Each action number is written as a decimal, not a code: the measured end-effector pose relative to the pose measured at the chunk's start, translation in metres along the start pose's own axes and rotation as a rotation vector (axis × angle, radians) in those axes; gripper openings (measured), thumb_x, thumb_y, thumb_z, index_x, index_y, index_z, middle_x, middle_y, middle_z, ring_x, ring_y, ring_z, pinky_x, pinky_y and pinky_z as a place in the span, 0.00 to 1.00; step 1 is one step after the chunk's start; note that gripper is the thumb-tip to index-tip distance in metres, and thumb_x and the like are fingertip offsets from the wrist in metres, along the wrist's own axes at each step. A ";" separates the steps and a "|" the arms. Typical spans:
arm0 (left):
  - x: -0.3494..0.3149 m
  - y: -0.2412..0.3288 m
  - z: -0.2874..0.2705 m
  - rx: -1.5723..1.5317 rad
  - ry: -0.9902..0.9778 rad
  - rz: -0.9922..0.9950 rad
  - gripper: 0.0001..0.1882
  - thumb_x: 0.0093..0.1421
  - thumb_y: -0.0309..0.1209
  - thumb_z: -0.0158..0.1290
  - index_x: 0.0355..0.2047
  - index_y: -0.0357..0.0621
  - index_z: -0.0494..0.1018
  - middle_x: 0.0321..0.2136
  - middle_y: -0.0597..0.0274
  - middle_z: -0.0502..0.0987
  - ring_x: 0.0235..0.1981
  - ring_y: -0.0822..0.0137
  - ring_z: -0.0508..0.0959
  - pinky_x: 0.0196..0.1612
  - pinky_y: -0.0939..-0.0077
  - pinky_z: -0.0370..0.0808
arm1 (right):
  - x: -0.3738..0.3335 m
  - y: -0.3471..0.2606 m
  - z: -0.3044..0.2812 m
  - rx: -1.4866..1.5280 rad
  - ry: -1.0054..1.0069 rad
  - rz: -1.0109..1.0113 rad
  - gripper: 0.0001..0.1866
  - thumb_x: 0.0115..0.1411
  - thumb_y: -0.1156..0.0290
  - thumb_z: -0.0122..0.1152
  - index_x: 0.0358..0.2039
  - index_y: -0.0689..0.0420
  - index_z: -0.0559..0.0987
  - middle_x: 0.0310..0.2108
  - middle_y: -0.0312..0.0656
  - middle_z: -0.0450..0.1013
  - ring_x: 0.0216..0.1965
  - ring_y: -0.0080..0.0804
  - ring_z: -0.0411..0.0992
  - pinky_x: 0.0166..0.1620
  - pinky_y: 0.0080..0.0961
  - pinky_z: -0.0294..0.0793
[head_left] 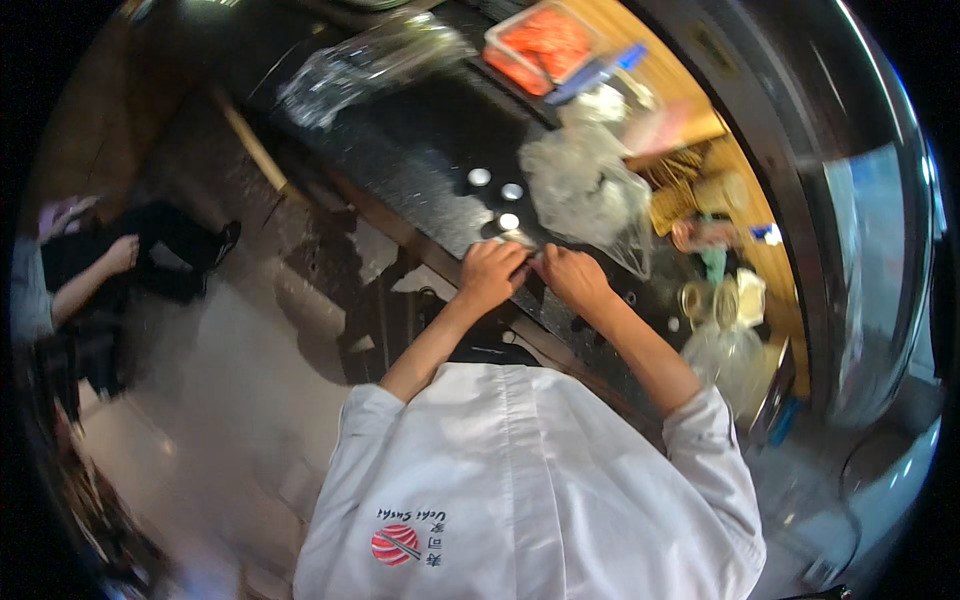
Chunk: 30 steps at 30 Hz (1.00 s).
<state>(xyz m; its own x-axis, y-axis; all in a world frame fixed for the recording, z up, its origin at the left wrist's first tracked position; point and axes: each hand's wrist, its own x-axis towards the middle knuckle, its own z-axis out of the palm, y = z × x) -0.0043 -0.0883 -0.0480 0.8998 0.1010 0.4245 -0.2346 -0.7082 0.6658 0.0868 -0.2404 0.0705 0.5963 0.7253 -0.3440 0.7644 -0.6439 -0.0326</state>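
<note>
My left hand [493, 272] and my right hand [573, 278] are close together at the near edge of a black counter [420, 140]. The fingers of both are curled and pinched. Whatever lies between them is mostly hidden; only a small pale patch shows by the left fingertips. Just beyond the fingers sits a small round white disc [509, 221]. A second white disc [512, 192] and a third white disc [479, 177] lie a little farther off. To the right of them rests a crumpled clear plastic bag [590, 190].
At the far side stands a clear tub of orange food [545, 45] beside a blue-handled tool [598, 78]. Clear plastic wrapping [370, 65] lies far left. Small jars [715, 300] crowd the right, near a wooden ledge [745, 150]. A seated person's hand [122, 254] shows at left.
</note>
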 end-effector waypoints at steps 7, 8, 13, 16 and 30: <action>0.009 0.010 -0.015 -0.042 -0.033 -0.023 0.21 0.52 0.33 0.68 0.47 0.49 0.79 0.45 0.66 0.80 0.45 0.59 0.78 0.48 0.61 0.72 | -0.006 0.000 0.010 0.052 0.197 -0.048 0.16 0.67 0.59 0.58 0.38 0.62 0.75 0.32 0.48 0.78 0.35 0.46 0.81 0.37 0.37 0.81; 0.010 0.012 -0.018 -0.070 -0.030 -0.043 0.22 0.52 0.34 0.68 0.49 0.49 0.79 0.46 0.65 0.80 0.46 0.59 0.78 0.49 0.61 0.72 | -0.007 0.001 0.008 0.058 0.184 -0.068 0.15 0.67 0.61 0.58 0.39 0.62 0.76 0.35 0.48 0.78 0.37 0.45 0.80 0.40 0.37 0.81; 0.018 0.011 -0.037 -0.327 -0.236 -0.055 0.24 0.53 0.30 0.67 0.51 0.40 0.76 0.46 0.56 0.81 0.45 0.52 0.78 0.51 0.58 0.73 | -0.016 0.004 -0.012 0.190 0.279 -0.373 0.13 0.61 0.67 0.58 0.43 0.61 0.76 0.43 0.45 0.74 0.44 0.44 0.78 0.48 0.37 0.79; 0.021 0.009 -0.042 -0.343 -0.274 0.024 0.19 0.56 0.27 0.65 0.48 0.35 0.77 0.41 0.50 0.81 0.44 0.49 0.78 0.48 0.60 0.74 | -0.021 -0.001 -0.016 0.265 0.251 -0.330 0.11 0.60 0.69 0.58 0.41 0.61 0.76 0.40 0.44 0.74 0.43 0.45 0.78 0.47 0.39 0.79; 0.018 0.015 -0.031 -0.157 -0.060 0.145 0.13 0.52 0.24 0.57 0.40 0.43 0.79 0.36 0.54 0.81 0.38 0.50 0.78 0.41 0.55 0.71 | -0.031 -0.042 0.012 0.691 0.446 0.188 0.16 0.69 0.65 0.54 0.47 0.66 0.75 0.41 0.63 0.76 0.42 0.64 0.76 0.47 0.53 0.76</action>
<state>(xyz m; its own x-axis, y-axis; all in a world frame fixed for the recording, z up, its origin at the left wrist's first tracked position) -0.0029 -0.0753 -0.0107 0.8714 -0.0393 0.4889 -0.4137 -0.5942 0.6897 0.0326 -0.2389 0.0711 0.8505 0.5259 -0.0033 0.4071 -0.6623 -0.6290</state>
